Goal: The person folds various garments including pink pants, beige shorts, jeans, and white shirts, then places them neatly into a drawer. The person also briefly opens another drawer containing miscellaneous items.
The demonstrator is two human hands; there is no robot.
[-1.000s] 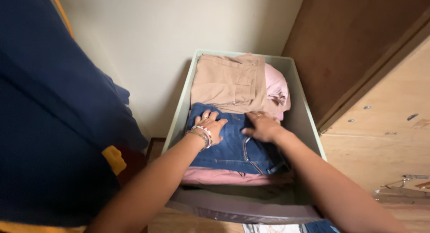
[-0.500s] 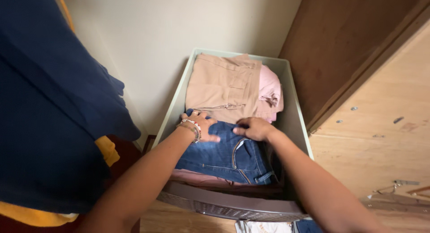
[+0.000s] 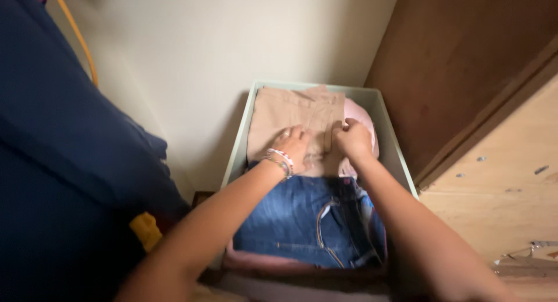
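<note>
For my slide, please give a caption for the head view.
Both hands, left and right, press folded beige trousers in a pale green bin.

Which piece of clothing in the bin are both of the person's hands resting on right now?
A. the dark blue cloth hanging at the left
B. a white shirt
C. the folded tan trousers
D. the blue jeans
C: both the left hand and the right hand lie on the folded tan trousers at the far end of the bin, beyond the blue jeans.
</note>
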